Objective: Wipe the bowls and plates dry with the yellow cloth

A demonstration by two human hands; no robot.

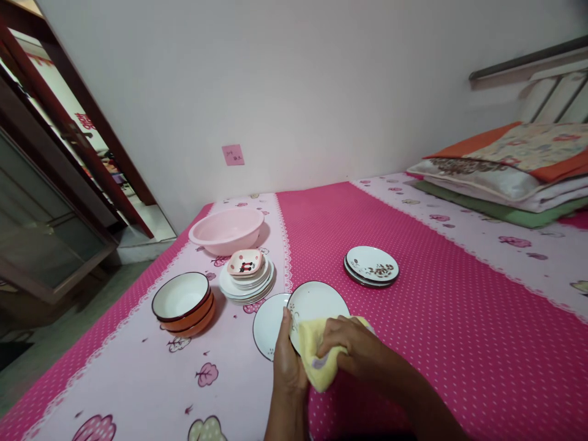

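Note:
My left hand (285,361) grips the near edge of a white plate with a dark rim (316,301), holding it tilted above the pink bedspread. My right hand (356,349) is closed on a yellow cloth (316,358) pressed against the plate's lower face. Another white plate (267,321) lies flat just left of the held one, partly under it.
A short stack of patterned plates (371,266) lies to the right. A stack of white plates topped by a small square dish (246,275), stacked orange bowls (184,303) and a pink basin (227,229) sit at left. Folded bedding (505,177) lies far right. The bed edge (68,367) drops off at left.

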